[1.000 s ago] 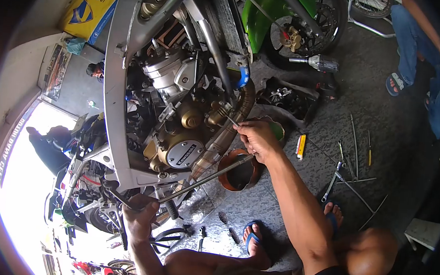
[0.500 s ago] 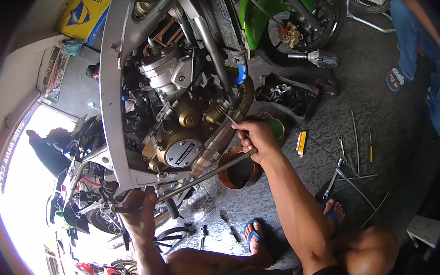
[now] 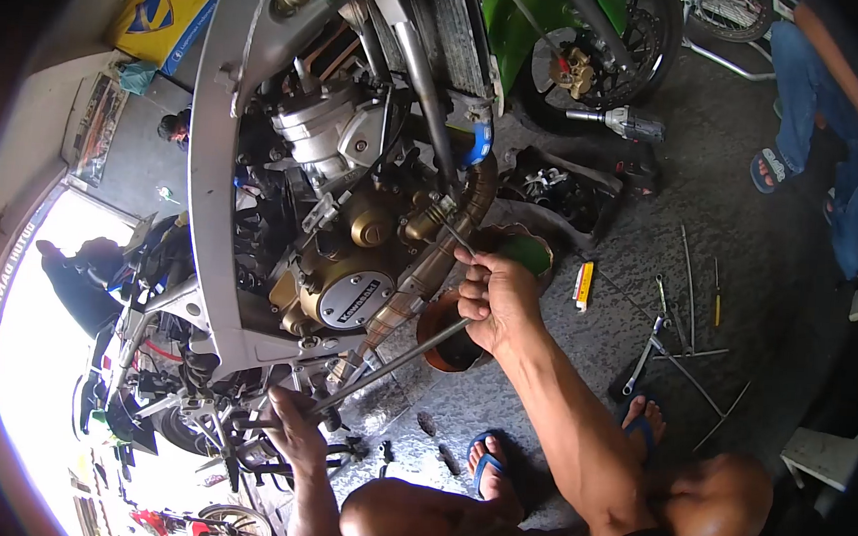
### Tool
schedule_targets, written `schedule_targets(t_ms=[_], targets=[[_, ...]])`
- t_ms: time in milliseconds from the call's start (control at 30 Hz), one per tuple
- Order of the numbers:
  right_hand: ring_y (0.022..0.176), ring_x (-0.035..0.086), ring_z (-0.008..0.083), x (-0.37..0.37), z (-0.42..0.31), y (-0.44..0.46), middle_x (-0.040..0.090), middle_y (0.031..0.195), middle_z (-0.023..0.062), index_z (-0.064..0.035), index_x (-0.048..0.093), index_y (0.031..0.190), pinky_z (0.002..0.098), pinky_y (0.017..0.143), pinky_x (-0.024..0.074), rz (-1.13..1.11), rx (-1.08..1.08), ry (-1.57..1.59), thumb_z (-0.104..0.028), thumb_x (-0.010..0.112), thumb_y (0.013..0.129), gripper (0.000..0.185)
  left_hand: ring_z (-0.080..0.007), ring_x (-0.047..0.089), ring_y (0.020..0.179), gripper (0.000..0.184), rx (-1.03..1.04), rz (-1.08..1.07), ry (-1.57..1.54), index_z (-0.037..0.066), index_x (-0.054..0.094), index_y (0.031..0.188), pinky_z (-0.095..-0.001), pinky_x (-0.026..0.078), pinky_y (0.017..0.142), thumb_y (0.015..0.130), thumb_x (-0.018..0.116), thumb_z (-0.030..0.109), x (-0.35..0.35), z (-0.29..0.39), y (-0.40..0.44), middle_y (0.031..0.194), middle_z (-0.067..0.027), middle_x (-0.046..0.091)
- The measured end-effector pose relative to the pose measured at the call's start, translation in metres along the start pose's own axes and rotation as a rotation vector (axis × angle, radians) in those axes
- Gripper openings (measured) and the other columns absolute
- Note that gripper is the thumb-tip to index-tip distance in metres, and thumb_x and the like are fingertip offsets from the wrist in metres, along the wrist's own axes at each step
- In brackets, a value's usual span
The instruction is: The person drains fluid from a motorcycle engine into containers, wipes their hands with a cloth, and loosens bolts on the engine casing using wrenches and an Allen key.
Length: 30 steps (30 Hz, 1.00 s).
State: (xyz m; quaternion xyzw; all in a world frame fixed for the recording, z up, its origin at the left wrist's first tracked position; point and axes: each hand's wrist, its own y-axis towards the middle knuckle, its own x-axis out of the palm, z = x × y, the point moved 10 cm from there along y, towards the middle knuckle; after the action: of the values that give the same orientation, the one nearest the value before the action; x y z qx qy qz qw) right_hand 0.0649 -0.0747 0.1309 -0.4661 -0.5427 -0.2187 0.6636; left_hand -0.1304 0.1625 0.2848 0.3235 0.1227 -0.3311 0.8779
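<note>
Gripping a long metal bar [image 3: 400, 362] near its upper end in the right hand [image 3: 495, 299], with fingers curled closed around it. Pinching a slim metal rod [image 3: 461, 237] between thumb and forefinger of that same hand, and pointing it up and left at the gold-coloured parts of the engine [image 3: 368, 221], close to the exhaust pipe [image 3: 416, 285]. Meeting the lower end of the bar with the left hand [image 3: 296, 434], partly curled, with thumb raised; hard to tell how tightly closed. Slanting between both hands, in the bar's case, below the round engine cover [image 3: 357, 300] and across the near side of a brown pot [image 3: 428, 351]. Standing just beyond the right hand, a second pot with a green inside [image 3: 548, 253]. Lying on the floor [image 3: 714, 200] to the right, a small yellow-and-red box [image 3: 584, 283], wrenches [image 3: 644, 355], thin metal rods [image 3: 689, 286] and a yellow-handled screwdriver [image 3: 717, 307]. Resting near the green motorcycle [image 3: 506, 49], a silver-grey power tool [image 3: 634, 126]. Seen at upper right, another person in jeans [image 3: 797, 103] and sandals.
</note>
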Motion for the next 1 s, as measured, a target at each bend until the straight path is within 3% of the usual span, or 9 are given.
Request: schedule_targets(t_ms=[267,333,367,500,567,600,633,767,1000], targets=[[0.046,0.03,0.0045,0.002,-0.011,-0.01,0.035,0.063,-0.0052,-0.0002,0.056,0.096,0.0195,0.038,0.0226,0.134,-0.112,-0.332,-0.014,0.046,0.093,0.018,-0.0121,0.04,0.042,0.05,-0.477,0.203,-0.053,0.009,0.048,0.068,-0.0266,0.032,0.038,0.099,0.041,0.048,0.016,-0.103,-0.071,0.056,-0.0008,0.044],[0.046,0.032,0.003,0.005,-0.022,-0.013,0.035,0.06,-0.005,-0.0006,0.058,0.097,0.0189,0.037,0.0234,0.124,-0.221,-0.546,-0.016,0.047,0.094,0.019,-0.0199,0.049,0.051,0.019,-0.759,0.142,-0.405,0.002,0.05,0.085,-0.0331,0.044,0.049,0.091,0.057,0.019,0.05,-0.149,-0.123,0.063,-0.0065,0.05],[0.046,0.032,0.003,-0.001,-0.02,-0.01,0.035,0.06,-0.005,-0.0006,0.058,0.097,0.0189,0.037,0.0234,0.141,-0.223,-0.543,-0.016,0.047,0.094,0.019,-0.022,0.05,0.059,0.021,-0.894,0.091,-0.498,0.002,0.05,0.089,-0.0364,0.043,0.059,0.093,0.054,0.022,0.071,-0.17,-0.15,0.07,-0.0089,0.051],[0.084,0.063,0.0418,0.038,-0.048,-0.027,0.065,0.088,0.0262,0.0086,0.063,0.096,0.0423,0.076,0.0476,0.134,-0.953,-1.407,-0.014,0.049,0.092,0.027,-0.0306,0.054,0.091,0.038,-1.512,-0.415,-0.9,-0.001,0.047,0.105,-0.0495,0.042,0.098,0.101,0.042,0.036,0.215,-0.207,-0.263,0.095,-0.0185,0.053],[0.084,0.063,0.0408,0.04,-0.048,-0.032,0.065,0.088,0.0252,0.0075,0.064,0.097,0.042,0.075,0.0478,0.129,-0.921,-1.456,-0.015,0.049,0.093,0.027,-0.0291,0.059,0.09,0.036,-1.557,-0.661,-1.15,0.001,0.051,0.098,-0.0409,0.048,0.091,0.102,0.039,0.036,0.262,-0.192,-0.283,0.093,-0.0119,0.06],[0.083,0.064,0.0398,0.039,-0.049,-0.035,0.066,0.088,0.0243,0.0064,0.064,0.098,0.0417,0.074,0.0481,0.128,-0.899,-1.495,-0.015,0.049,0.093,0.027,-0.0291,0.059,0.09,0.036,-1.566,-0.66,-1.15,0.001,0.051,0.098,-0.0409,0.048,0.091,0.102,0.039,0.036,0.262,-0.192,-0.284,0.093,-0.0119,0.06],[0.095,0.063,0.0272,0.025,-0.049,-0.033,0.067,0.093,0.016,0.0049,0.066,0.103,0.0329,0.088,0.0452,0.157,-0.768,-1.427,-0.015,0.052,0.093,0.026,-0.0293,0.061,0.088,0.035,-1.175,-0.815,-0.631,0.001,0.051,0.098,-0.04,0.05,0.087,0.102,0.04,0.033,0.251,-0.19,-0.26,0.089,-0.0116,0.06],[0.045,0.034,0.0026,-0.026,-0.029,-0.019,0.04,0.06,-0.0061,-0.0014,0.064,0.102,0.0205,0.04,0.0291,0.094,-0.42,-0.859,-0.016,0.051,0.096,0.02,-0.0238,0.067,0.07,0.02,-0.902,-0.533,-0.255,-0.002,0.054,0.098,-0.0352,0.053,0.065,0.092,0.059,0.017,0.168,-0.226,-0.217,0.081,-0.0128,0.066],[0.043,0.029,0.0015,-0.044,0.03,0.02,0.033,0.057,-0.0092,-0.0009,0.059,0.101,0.0181,0.038,0.0248,0.033,-0.079,-0.386,-0.017,0.051,0.095,0.019,-0.0063,0.036,0.047,0.026,-0.632,0.067,-0.465,0.009,0.048,0.082,-0.023,0.034,0.041,0.101,0.045,0.026,0.013,-0.136,-0.123,0.065,0.0005,0.043]])
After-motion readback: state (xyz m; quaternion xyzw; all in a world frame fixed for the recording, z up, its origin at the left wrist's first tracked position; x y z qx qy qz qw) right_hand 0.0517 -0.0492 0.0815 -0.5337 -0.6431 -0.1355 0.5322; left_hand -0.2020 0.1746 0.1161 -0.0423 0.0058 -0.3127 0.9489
